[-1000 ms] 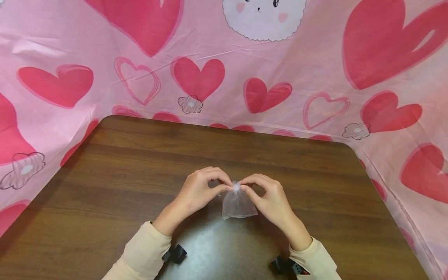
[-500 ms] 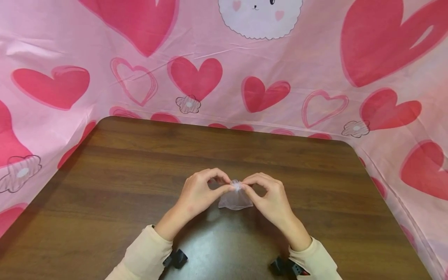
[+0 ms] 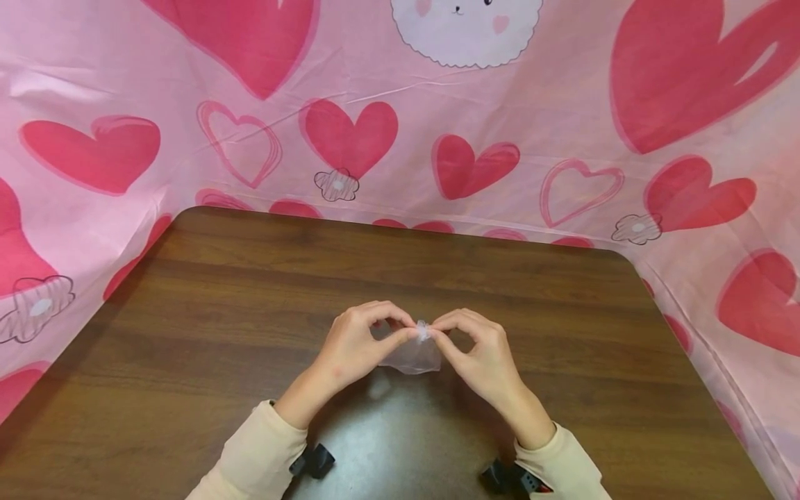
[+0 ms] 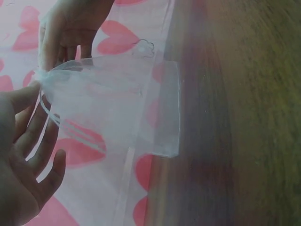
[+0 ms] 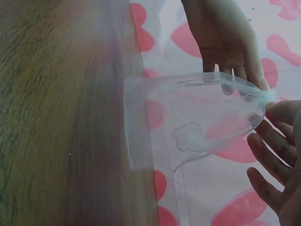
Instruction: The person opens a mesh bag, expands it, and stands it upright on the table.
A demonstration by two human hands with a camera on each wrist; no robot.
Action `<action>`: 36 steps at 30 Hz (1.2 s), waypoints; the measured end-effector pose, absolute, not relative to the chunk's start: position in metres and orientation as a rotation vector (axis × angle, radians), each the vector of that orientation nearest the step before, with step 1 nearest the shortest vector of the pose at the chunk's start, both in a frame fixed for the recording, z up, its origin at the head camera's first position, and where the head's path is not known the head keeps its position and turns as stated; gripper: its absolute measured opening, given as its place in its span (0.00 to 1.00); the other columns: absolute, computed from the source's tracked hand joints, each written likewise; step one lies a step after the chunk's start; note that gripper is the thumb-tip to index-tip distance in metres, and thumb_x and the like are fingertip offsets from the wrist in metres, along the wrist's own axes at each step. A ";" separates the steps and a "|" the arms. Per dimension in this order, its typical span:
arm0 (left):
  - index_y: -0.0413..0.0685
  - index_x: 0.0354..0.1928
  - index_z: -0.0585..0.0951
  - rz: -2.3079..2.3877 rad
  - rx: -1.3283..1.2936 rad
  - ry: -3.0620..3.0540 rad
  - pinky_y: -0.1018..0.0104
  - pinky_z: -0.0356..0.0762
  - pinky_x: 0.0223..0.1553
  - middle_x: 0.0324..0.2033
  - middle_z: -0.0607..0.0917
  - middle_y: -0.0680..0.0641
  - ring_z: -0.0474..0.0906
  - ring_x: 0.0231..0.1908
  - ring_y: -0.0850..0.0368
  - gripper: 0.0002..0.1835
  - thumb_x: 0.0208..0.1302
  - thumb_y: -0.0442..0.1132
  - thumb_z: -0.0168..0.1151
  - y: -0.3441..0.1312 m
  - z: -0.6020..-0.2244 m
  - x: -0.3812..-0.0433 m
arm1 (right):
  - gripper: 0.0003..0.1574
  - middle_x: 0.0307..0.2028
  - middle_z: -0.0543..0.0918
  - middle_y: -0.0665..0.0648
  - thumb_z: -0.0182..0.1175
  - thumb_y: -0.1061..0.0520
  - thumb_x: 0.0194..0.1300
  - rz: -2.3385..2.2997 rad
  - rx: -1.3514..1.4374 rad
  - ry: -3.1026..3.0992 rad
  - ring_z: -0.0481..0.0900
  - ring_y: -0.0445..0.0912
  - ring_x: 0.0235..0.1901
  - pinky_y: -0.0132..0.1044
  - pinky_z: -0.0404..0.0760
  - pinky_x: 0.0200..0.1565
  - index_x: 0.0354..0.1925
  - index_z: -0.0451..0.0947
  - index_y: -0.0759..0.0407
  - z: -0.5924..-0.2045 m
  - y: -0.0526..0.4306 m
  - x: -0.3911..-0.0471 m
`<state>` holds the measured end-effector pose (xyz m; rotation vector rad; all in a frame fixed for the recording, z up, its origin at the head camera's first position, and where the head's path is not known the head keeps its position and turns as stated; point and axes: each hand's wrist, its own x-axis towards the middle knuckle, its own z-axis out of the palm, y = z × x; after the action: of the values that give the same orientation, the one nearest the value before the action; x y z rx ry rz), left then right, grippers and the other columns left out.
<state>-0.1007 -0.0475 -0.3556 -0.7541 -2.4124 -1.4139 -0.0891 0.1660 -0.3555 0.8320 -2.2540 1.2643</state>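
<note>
A small sheer white organza drawstring bag (image 3: pixel 411 357) hangs between both hands above the table, its mouth gathered tight. My left hand (image 3: pixel 359 340) pinches the gathered neck from the left with thumb and forefinger. From the right, my right hand (image 3: pixel 478 351) pinches the same neck. In the left wrist view, the see-through bag (image 4: pixel 108 103) spreads out flat below the bunched top, and a thin cord runs along it from the neck. The right wrist view shows the bag (image 5: pixel 197 122) with nothing visible inside and a dark cord end trailing along its side.
A brown wood-grain table (image 3: pixel 281 278) lies beneath the hands. Pink cloth (image 3: pixel 387 62) printed with red hearts stands around its back and sides. Small black devices are strapped at both wrists, next to the cream sleeves (image 3: pixel 262 444).
The lower part of the bag has swung up and to the left, partly behind the left hand. Both hands keep their pinch at the neck and have barely moved.
</note>
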 end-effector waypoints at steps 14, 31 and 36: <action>0.57 0.34 0.84 -1.400 -0.690 -2.482 0.58 0.79 0.40 0.28 0.83 0.63 0.78 0.33 0.68 0.04 0.61 0.43 0.72 -0.047 -0.357 -0.101 | 0.13 0.32 0.86 0.47 0.72 0.71 0.53 1.163 0.852 -2.219 0.83 0.43 0.33 0.32 0.79 0.40 0.34 0.85 0.56 -0.359 0.166 -0.091; 0.58 0.33 0.84 -1.402 -0.660 -2.484 0.57 0.79 0.41 0.28 0.83 0.63 0.79 0.33 0.65 0.04 0.60 0.43 0.72 -0.051 -0.356 -0.102 | 0.04 0.31 0.85 0.47 0.71 0.63 0.59 1.131 0.808 -2.288 0.82 0.40 0.34 0.28 0.77 0.41 0.34 0.85 0.58 -0.357 0.172 -0.092; 0.58 0.33 0.84 -1.403 -0.657 -2.476 0.56 0.79 0.40 0.28 0.83 0.63 0.80 0.33 0.62 0.04 0.60 0.42 0.72 -0.052 -0.356 -0.104 | 0.05 0.31 0.85 0.48 0.68 0.56 0.64 1.140 0.802 -2.289 0.82 0.41 0.34 0.28 0.77 0.41 0.34 0.85 0.57 -0.357 0.173 -0.093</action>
<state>-0.1039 -0.0521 -0.3558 -0.6567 -2.4755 -1.4034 -0.0932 0.1726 -0.3568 0.8025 -2.2885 1.1401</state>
